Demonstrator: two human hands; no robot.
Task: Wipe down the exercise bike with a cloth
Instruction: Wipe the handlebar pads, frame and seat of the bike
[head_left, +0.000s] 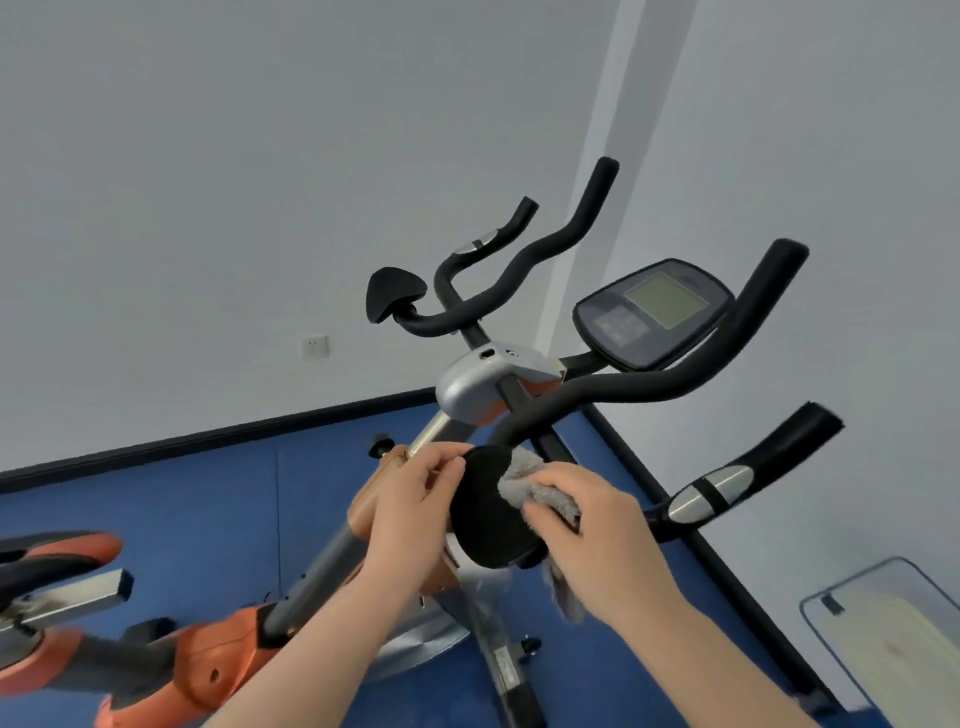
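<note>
An orange, grey and black exercise bike (483, 387) fills the middle of the view, with curved black handlebars (670, 387) and a console screen (657, 312). A round black elbow pad (480, 514) sits on the near handlebar end. My left hand (410, 514) steadies that pad from its left edge, fingers curled on the rim. My right hand (597, 535) presses a grey fluffy cloth (535, 488) against the pad's face; part of the cloth hangs below my palm.
A second black pad (395, 293) sits on the far handlebar. The bike's seat (57, 558) shows at the left edge. Blue floor (197, 499) meets white walls with a dark skirting. A wall socket (315, 346) is behind. A glass-like panel (893, 634) leans at the lower right.
</note>
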